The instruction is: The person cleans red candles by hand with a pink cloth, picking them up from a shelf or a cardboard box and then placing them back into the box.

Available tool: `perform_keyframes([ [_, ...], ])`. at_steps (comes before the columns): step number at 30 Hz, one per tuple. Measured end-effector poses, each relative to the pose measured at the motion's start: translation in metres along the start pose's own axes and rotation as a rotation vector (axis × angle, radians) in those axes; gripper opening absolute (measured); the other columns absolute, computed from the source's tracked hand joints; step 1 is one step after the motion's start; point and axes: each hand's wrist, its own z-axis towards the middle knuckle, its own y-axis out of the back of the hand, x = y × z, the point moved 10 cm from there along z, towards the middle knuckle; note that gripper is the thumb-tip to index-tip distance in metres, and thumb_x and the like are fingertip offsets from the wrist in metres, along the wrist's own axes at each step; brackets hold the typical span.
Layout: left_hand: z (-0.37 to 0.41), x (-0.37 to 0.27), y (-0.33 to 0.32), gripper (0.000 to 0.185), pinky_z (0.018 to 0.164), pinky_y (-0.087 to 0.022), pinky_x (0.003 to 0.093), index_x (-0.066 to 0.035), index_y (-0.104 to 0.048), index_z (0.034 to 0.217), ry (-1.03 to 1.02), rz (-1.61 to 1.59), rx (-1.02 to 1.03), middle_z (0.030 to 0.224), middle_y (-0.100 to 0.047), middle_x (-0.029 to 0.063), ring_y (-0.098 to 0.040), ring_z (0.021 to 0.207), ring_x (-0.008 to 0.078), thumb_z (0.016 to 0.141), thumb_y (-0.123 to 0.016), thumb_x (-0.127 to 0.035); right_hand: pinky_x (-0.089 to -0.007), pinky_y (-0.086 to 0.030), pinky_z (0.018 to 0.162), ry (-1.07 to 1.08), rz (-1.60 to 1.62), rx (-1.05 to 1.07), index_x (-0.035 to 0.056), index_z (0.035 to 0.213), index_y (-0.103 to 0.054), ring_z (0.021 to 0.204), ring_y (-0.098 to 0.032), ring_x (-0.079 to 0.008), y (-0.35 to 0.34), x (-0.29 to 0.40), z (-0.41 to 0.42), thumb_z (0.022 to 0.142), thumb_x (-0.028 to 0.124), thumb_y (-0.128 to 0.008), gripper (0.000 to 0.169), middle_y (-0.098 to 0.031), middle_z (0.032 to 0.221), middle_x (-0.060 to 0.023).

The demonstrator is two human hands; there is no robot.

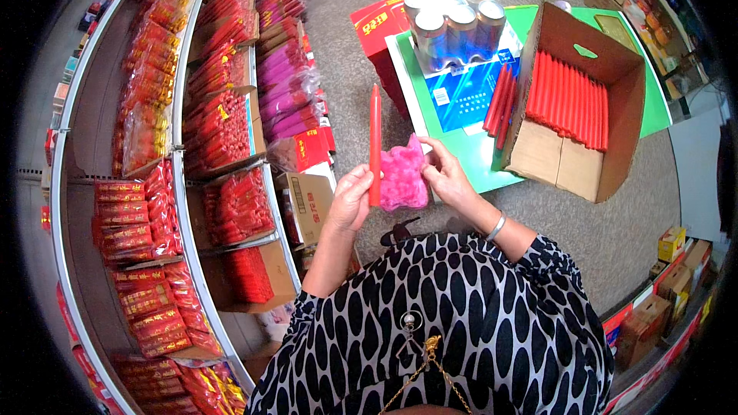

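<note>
Upright in my left hand is a red taper candle, gripped near its base with the tip pointing up. My right hand pinches a fluffy pink cloth, which hangs just right of the candle. Ahead to the right, an open cardboard box holds a row of red candles lying side by side. Several more red candles lie loose against the box's left side. Both box and loose candles rest on a green-topped table.
Shrink-wrapped cans stand on the table over a blue printed sheet. A red carton sits by the table's left edge. On the left, shelving carries packed red candles. Cartons line the lower right.
</note>
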Motion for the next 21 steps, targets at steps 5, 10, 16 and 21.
perform_keyframes([
  [5, -0.01, -0.01, -0.007, 0.018, 0.084, -0.044, 0.0282, 0.0, -0.052, 0.098, -0.006, 0.097, 0.08, 0.097, -0.058, 0.0073, -0.056, 0.09, 0.0137, 0.088, -0.051, -0.015, -0.0348, -0.027, 0.101, 0.402, -0.247, 0.053, 0.0028, 0.131, -0.032, 0.12, -0.038, -0.0273, 0.006, 0.079, 0.004, 0.073, 0.031, -0.066, 0.073, -0.041, 0.125, -0.0173],
  [10, -0.003, -0.023, -0.023, 0.019, 0.079, -0.046, 0.0272, 0.001, -0.053, 0.097, -0.113, -0.033, 0.02, 0.093, -0.059, 0.0083, -0.058, 0.086, 0.0152, 0.086, -0.053, -0.015, -0.0324, -0.035, 0.097, 0.107, 0.293, 0.413, 0.0022, 0.13, -0.033, 0.114, -0.044, -0.0192, -0.04, 0.049, 0.006, 0.073, 0.032, -0.069, 0.073, -0.047, 0.121, -0.012],
  [16, -0.003, -0.032, 0.002, 0.014, 0.084, -0.041, 0.0267, -0.002, -0.053, 0.097, -0.265, -0.044, -0.175, 0.093, -0.058, 0.0054, -0.054, 0.087, 0.0126, 0.087, -0.052, -0.013, -0.0311, -0.044, 0.089, -0.14, 0.859, 0.232, 0.0035, 0.124, -0.038, 0.103, -0.053, -0.0163, -0.063, 0.018, -0.013, 0.075, 0.015, -0.07, 0.06, -0.052, 0.114, -0.0076],
  [21, -0.004, -0.022, -0.006, 0.013, 0.081, -0.041, 0.0255, -0.004, -0.052, 0.095, -0.279, 0.019, -0.157, 0.091, -0.057, 0.0038, -0.053, 0.085, 0.0112, 0.087, -0.052, -0.015, -0.0294, -0.046, 0.085, -0.276, 0.855, 0.335, 0.0025, 0.121, -0.042, 0.095, -0.057, -0.0162, -0.076, 0.017, -0.023, 0.076, 0.004, -0.062, 0.049, -0.056, 0.108, -0.0066],
])
